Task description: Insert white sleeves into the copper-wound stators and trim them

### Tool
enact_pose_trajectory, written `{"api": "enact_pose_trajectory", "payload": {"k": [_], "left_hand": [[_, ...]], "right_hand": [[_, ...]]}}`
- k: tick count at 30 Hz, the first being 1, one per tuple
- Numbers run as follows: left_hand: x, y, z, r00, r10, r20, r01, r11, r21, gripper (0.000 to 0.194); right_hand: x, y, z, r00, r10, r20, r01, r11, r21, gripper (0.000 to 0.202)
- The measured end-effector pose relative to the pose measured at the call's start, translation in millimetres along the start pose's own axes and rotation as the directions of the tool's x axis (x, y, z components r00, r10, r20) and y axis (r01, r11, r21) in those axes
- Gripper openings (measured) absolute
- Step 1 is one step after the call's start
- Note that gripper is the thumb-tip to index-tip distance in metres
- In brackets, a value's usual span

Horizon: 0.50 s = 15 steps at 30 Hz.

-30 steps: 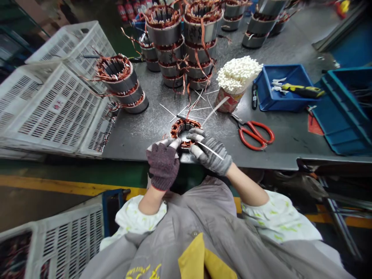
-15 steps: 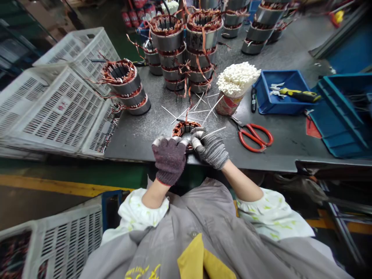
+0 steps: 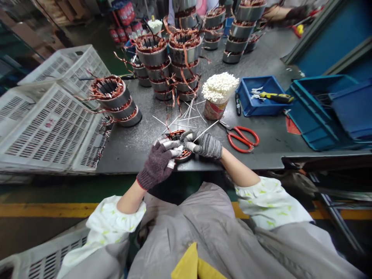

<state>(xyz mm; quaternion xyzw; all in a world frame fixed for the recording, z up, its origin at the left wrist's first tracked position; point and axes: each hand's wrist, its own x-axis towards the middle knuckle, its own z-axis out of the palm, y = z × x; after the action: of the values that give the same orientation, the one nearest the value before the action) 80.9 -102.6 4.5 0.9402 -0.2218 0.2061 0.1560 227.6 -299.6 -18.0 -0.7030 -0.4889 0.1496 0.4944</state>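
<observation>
- Since the earlier frame, the left hand [image 3: 158, 162] has slid further over the copper-wire ring [image 3: 185, 155], its fingers now reaching across toward those of the right hand [image 3: 205, 145]; another person's gloved hand [image 3: 296, 13] has come into view at the far right.
- The ring sits on the worktop [image 3: 126, 151] near its front edge, between the two hands, and much of it is hidden under the gloves.
- The left hand, in a dark purple glove with white fingertips, lies on the ring's left side; whether its grip is clasping or only resting cannot be told.
- The right hand, in a grey striped glove, is at the ring's right side, its grip pinching a thin white stick [image 3: 207, 131] that slants up and away.
- Just behind the ring, loose white sticks [image 3: 189, 117] lie crossed over one another.
- Beyond the right hand stand a red patterned cup [image 3: 214, 111], packed with a bundle of white sticks [image 3: 220, 87], and red-handled scissors [image 3: 243, 138], lying flat.
- Further right, a blue box [image 3: 261, 111] holds a yellow-and-black tool [image 3: 277, 97], with a teal tray [image 3: 309, 135] beside it.
- To the left are a short stack of wired rings [image 3: 123, 112] and white crates [image 3: 59, 124]; taller stacks [image 3: 157, 59] rise behind.
</observation>
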Motion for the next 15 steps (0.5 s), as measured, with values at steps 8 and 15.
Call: {"api": "enact_pose_trajectory", "payload": {"k": [8, 15], "left_hand": [[1, 12, 14.9, 0.990, -0.003, -0.141, 0.009, 0.999, 0.045, 0.016], [-5, 32, 36.6, 0.960, -0.034, -0.279, 0.097, 0.972, 0.214, 0.020]], "right_hand": [[-21, 14, -30, 0.969, 0.048, -0.242, -0.021, 0.993, 0.115, 0.037], [7, 41, -106, 0.367, -0.038, -0.929, -0.231, 0.964, -0.131, 0.023]]}}
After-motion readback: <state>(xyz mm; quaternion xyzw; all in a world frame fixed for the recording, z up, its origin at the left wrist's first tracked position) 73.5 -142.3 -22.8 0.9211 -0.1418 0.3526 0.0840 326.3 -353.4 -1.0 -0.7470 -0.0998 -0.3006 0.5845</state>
